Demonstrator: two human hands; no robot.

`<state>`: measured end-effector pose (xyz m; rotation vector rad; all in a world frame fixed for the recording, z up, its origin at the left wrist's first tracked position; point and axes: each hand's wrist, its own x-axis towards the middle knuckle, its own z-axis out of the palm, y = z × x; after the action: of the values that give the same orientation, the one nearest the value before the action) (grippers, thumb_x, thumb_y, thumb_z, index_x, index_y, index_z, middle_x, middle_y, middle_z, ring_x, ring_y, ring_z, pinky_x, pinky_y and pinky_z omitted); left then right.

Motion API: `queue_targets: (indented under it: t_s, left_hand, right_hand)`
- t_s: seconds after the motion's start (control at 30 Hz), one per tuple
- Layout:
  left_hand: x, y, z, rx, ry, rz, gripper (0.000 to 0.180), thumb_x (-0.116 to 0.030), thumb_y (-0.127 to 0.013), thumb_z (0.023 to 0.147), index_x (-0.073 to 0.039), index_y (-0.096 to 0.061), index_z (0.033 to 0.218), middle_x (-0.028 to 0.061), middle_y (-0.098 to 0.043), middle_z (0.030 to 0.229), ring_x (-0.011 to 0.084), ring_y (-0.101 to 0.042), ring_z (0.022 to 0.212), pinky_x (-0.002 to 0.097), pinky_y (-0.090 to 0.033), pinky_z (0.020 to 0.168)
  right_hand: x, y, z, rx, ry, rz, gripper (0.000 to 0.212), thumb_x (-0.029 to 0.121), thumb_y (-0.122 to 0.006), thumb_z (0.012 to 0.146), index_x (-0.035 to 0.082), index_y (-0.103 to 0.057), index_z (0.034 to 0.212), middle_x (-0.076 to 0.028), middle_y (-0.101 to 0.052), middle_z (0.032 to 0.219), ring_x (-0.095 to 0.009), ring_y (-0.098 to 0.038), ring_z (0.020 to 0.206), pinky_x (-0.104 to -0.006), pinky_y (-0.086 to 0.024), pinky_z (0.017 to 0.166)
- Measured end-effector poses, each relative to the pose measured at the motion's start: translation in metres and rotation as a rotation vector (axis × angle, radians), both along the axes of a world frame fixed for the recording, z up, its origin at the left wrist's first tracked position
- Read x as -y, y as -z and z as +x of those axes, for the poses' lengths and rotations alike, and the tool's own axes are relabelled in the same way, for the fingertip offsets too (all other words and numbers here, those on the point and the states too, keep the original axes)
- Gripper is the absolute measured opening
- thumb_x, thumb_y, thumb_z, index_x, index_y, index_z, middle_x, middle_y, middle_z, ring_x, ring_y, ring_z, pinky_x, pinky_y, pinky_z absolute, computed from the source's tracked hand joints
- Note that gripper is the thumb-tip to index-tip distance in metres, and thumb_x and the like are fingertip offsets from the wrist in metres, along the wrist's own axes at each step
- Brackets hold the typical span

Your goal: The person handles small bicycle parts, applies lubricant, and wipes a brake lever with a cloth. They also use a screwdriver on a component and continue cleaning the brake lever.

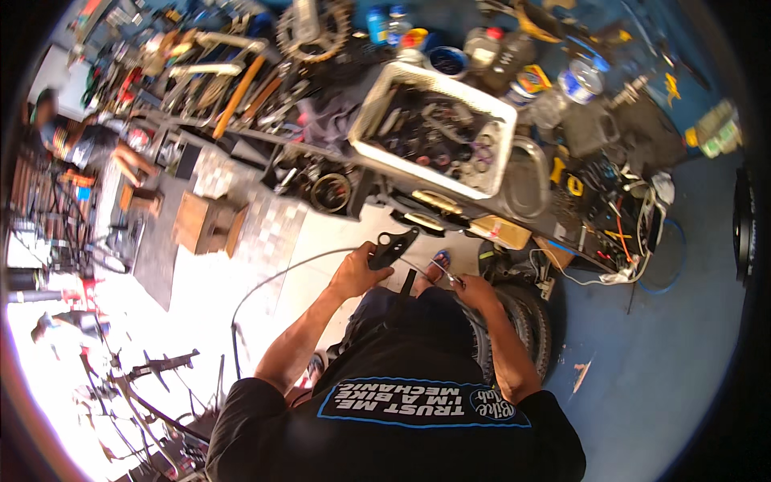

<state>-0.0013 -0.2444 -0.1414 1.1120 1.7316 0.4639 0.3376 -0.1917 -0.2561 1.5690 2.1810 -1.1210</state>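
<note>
My left hand (359,274), in front of my waist, is closed round a flat black tool (391,250) with a round hole in it. A thin grey cable (299,262) runs by this hand, loops out to the left and drops down beside my arm. To the right, my right hand (477,292) is closed in a pinch on a thin, light, metal-looking piece (446,272), whose kind I cannot make out. The cable also runs across the gap toward that hand. How it joins the tool or the thin piece is too small to tell.
Ahead is a cluttered workbench holding a white plastic basket (371,111) of small parts, an oval metal tray (526,181), bottles and hand tools. Bicycle tyres (536,325) stand by my right arm. A wooden stool (201,225) and a person (84,145) are at left.
</note>
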Motion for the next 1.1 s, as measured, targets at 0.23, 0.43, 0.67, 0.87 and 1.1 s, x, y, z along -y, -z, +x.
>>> queue_targets:
  t_s: [0.23,0.43,0.67,0.87,1.1]
  left_hand:
    - [0.096,0.180,-0.115,0.049,-0.456,-0.173,0.026,-0.021,-0.083,0.080,0.001,-0.069,0.085,0.0056,-0.066,0.064,0.0140,-0.059,0.047,0.0302,-0.046,0.042]
    - [0.116,0.228,-0.171,-0.188,-0.498,-0.249,0.033,-0.034,-0.082,0.077,-0.002,-0.076,0.081,0.0112,-0.073,0.068,0.0228,-0.072,0.060,0.0371,-0.057,0.059]
    - [0.132,0.256,-0.204,-0.156,-0.555,-0.092,0.035,-0.031,-0.081,0.079,0.001,-0.069,0.086,0.0107,-0.072,0.071,0.0205,-0.069,0.060,0.0359,-0.054,0.056]
    - [0.122,0.221,-0.211,-0.400,-0.392,-0.157,0.067,-0.035,-0.084,0.080,-0.001,-0.053,0.129,0.0266,-0.073,0.113,0.0433,-0.071,0.107,0.0497,-0.057,0.090]
    - [0.130,0.215,-0.211,-0.295,-0.504,-0.082,0.060,-0.017,-0.081,0.083,-0.004,-0.045,0.129,0.0269,-0.072,0.107,0.0365,-0.074,0.098,0.0480,-0.059,0.075]
  right_hand:
    - [0.025,-0.044,-0.202,-0.107,-0.385,0.093,0.039,0.042,-0.062,0.098,0.006,-0.074,0.103,-0.022,-0.074,0.101,-0.041,-0.071,0.100,-0.0522,-0.056,0.088]
    - [0.054,-0.060,-0.348,-0.049,-0.571,0.072,0.034,0.036,-0.064,0.097,0.004,-0.076,0.093,-0.019,-0.077,0.099,-0.038,-0.074,0.098,-0.0475,-0.059,0.085]
    - [0.059,-0.040,-0.393,-0.070,-0.576,0.244,0.022,0.025,-0.067,0.093,0.006,-0.078,0.090,-0.016,-0.078,0.093,-0.034,-0.077,0.089,-0.0437,-0.062,0.075]
    - [0.046,-0.034,-0.418,-0.007,-0.568,0.205,0.021,0.024,-0.066,0.092,0.008,-0.079,0.093,-0.017,-0.078,0.098,-0.034,-0.077,0.095,-0.0446,-0.062,0.080]
    - [0.042,-0.076,-0.429,0.004,-0.604,0.193,0.024,0.028,-0.069,0.091,0.008,-0.080,0.095,-0.016,-0.078,0.099,-0.034,-0.076,0.097,-0.0436,-0.061,0.082]
